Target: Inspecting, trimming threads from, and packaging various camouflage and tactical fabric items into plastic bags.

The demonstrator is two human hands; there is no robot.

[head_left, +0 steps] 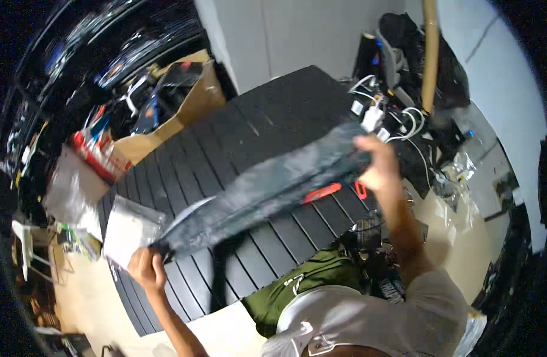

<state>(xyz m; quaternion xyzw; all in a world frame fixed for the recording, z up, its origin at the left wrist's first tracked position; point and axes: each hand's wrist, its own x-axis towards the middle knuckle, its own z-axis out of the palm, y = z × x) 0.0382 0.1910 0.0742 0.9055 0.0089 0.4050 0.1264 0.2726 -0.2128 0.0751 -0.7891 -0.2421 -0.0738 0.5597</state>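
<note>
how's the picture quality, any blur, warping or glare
Head view: motion blur smears the long dark item and right hand; head view: the fisheye bows the black slatted table's outline, with dark corners; head view: bright glints on clear plastic at right.

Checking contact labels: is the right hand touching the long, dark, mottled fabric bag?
Touching. The head view shows it: the right hand clasps the bag at its upper-right end, thumb overlapping the fabric.
</note>
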